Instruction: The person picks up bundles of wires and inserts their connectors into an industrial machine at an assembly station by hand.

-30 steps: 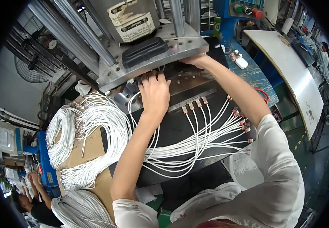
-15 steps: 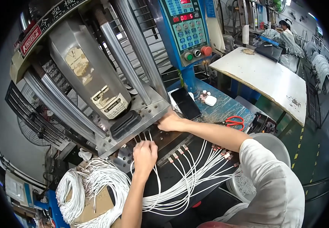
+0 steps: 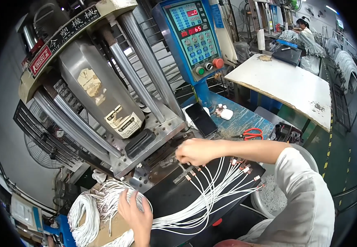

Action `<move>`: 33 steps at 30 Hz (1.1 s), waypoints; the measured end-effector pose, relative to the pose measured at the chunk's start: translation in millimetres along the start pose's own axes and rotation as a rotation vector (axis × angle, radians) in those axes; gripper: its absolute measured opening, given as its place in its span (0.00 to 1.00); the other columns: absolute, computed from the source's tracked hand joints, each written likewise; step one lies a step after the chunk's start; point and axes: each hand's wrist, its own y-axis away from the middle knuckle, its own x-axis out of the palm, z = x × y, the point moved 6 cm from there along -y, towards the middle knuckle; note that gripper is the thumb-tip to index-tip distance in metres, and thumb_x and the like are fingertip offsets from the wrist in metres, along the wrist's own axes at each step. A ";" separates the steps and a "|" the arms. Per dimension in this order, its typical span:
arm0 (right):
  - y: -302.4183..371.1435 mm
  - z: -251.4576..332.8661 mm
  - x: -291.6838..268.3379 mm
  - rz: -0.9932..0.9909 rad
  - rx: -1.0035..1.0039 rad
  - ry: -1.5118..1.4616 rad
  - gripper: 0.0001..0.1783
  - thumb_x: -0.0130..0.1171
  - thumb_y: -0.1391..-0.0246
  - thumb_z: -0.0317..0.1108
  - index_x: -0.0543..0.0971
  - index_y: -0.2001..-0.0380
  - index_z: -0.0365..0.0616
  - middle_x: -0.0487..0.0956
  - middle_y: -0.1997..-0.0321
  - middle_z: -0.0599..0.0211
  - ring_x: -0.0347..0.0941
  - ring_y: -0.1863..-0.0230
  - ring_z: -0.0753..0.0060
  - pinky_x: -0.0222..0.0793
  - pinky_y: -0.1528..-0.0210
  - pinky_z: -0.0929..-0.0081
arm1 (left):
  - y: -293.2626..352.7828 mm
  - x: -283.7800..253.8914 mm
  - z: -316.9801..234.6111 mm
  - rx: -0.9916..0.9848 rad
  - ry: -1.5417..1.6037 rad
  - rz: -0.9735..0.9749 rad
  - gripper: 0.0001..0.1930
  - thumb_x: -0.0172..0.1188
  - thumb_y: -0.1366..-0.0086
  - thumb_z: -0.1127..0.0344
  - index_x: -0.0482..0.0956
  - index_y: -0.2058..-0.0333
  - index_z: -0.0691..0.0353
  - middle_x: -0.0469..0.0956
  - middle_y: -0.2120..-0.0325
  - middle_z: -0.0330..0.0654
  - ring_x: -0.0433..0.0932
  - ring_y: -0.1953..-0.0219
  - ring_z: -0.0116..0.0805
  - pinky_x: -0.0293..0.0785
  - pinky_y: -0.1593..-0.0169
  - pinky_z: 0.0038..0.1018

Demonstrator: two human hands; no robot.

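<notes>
Beyond the white cables (image 3: 177, 223) lie scissors (image 3: 248, 136); near them, a phone (image 3: 202, 119).

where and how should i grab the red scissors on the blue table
Probably best by the red handles, coming from the right: they form the right end of the scissors, while the dark blades point left. The right forearm lies across the near side, so approaching from there looks awkward.

White cables (image 3: 182, 222), black worktop (image 3: 171, 199) (and red-handled scissors (image 3: 246, 135)).
</notes>
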 end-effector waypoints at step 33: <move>25.9 -113.4 -287.1 -0.789 0.639 0.605 0.44 0.55 0.45 0.36 0.52 0.25 0.60 0.83 0.69 0.49 0.80 0.67 0.41 0.76 0.56 0.48 | 21.0 55.4 -33.2 0.040 0.352 0.210 0.10 0.63 0.40 0.68 0.81 0.59 0.60 0.77 0.53 0.42 0.71 0.45 0.44 0.56 0.38 0.39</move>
